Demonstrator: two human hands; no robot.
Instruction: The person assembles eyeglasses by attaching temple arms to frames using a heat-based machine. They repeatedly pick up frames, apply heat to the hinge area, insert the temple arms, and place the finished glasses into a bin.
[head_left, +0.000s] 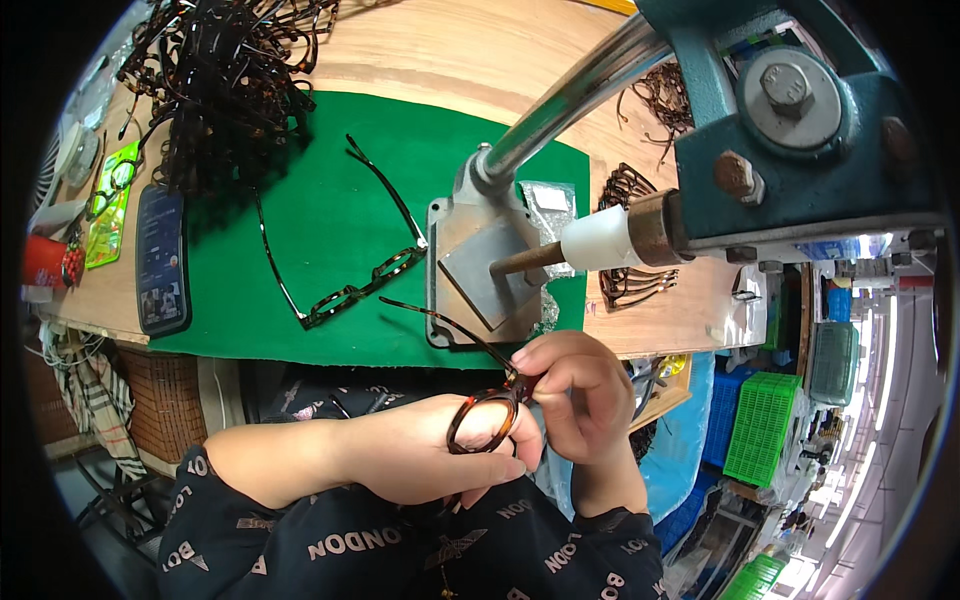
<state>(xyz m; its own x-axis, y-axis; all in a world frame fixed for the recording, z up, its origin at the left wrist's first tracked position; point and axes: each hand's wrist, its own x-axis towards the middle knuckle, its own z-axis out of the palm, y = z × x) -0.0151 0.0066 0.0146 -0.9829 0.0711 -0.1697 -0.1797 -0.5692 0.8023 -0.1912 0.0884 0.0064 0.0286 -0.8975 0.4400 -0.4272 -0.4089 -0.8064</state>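
Note:
My left hand [415, 450] grips a tortoiseshell eyeglass frame [453, 430] close to my body, with its fingers wrapped around the front and one round rim showing. My right hand [590, 395] pinches the same frame at the corner where a temple joins the rim. That temple reaches up and left, over the near edge of the green mat [260, 345]. Just beyond my hands stands a bench press with a square metal plate [475, 270] on its base and a brass-coloured rod [530, 260] above it. Another eyeglass frame [340, 300] lies on the mat with its temples spread.
A large heap of dark eyeglass frames [225, 80] covers the far left. A phone [163, 260] lies at the mat's left edge. The press's chrome column [575, 95] and green head [800, 170] overhang the right side. More frames [635, 285] lie right of the press.

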